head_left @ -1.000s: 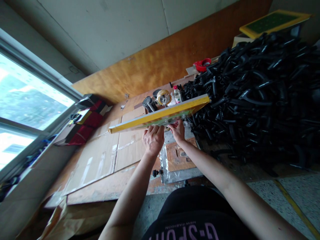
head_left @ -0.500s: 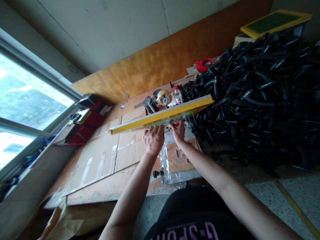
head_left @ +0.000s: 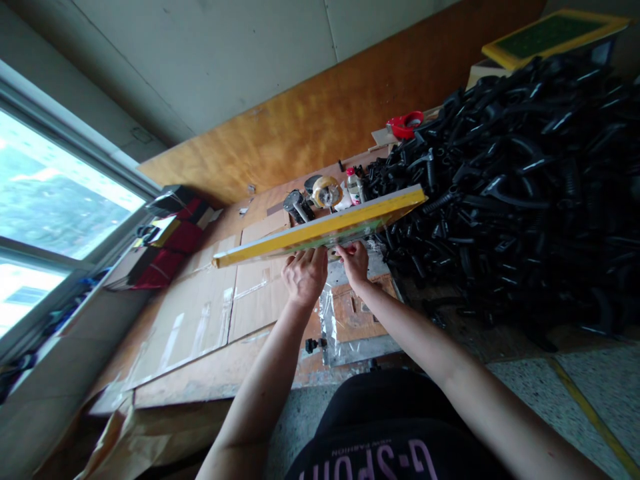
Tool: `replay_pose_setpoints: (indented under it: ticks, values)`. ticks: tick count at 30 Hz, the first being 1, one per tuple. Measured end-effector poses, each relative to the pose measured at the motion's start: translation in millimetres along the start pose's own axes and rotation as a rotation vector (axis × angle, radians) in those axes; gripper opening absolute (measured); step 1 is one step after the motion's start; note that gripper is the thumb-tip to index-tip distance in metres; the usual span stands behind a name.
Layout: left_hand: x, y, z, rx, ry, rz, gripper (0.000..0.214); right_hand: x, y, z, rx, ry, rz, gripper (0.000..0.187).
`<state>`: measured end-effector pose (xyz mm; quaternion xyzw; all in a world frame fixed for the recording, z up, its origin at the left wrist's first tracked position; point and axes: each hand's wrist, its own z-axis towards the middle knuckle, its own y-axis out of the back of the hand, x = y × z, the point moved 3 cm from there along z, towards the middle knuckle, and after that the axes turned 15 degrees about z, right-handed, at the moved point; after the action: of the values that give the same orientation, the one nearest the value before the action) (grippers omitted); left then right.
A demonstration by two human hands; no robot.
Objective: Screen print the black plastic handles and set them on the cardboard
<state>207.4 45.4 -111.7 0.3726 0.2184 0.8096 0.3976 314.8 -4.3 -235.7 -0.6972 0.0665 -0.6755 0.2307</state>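
Note:
A yellow-edged screen frame [head_left: 320, 230] is raised at a slant over the bench, its near face turned down and seen almost edge-on. My left hand [head_left: 304, 277] is closed, knuckles up, against the underside of the frame; what its fingers hold is hidden. Beside it, my right hand [head_left: 354, 263] has its thumb and fingers pinched together under the frame, on something too small to name. Below both hands lies a metal plate [head_left: 343, 277] and a plastic-covered board [head_left: 360, 310] fixed to the bench.
Flattened cardboard [head_left: 200, 320] covers the bench on the left. A large heap of black plastic parts [head_left: 500, 200] fills the right. Behind the frame stand a tape roll [head_left: 327, 192], a red-capped bottle [head_left: 353, 183] and a red tape dispenser [head_left: 406, 125]. Dark red boxes [head_left: 167, 263] sit by the window.
The view has shifted very slightly. Both hands keep their place under the frame, with only a tiny movement of the fingers.

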Motion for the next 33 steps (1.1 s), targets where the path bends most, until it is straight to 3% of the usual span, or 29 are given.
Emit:
replay_pose_setpoints:
  ticks: [3, 6, 10, 14, 17, 26, 30, 33]
  values:
    - [0, -0.9, 1, 0.016, 0.003, 0.000, 0.027, 5, -6, -6, 0.055, -0.103, 0.095, 0.030]
    - [0, -0.2, 1, 0.010, 0.002, 0.006, 0.026, 11, -13, -8, 0.150, -0.114, 0.101, 0.034]
    - [0, 1.5, 0, 0.000, -0.010, 0.005, 0.025, 20, -10, -12, 0.161, -0.038, 0.075, 0.029]
    - [0, 0.5, -1, 0.008, -0.019, -0.010, 0.024, 38, 3, -21, 0.147, 0.141, 0.055, 0.024]
    - [1, -1.4, -3, 0.036, -0.032, -0.011, 0.023, 51, 7, -24, 0.207, 0.240, 0.021, 0.021]
    - [5, -4.1, -7, 0.039, -0.041, -0.083, 0.024, 54, 4, -21, 0.291, 0.214, 0.019, 0.018]
    - [12, -7.9, -18, 0.014, 0.081, -0.193, 0.021, 54, 6, -19, 0.286, 0.204, 0.021, 0.017]
    - [18, -17.3, -34, 0.091, 0.331, -0.360, 0.023, 55, 7, -18, 0.297, 0.152, 0.010, 0.017]
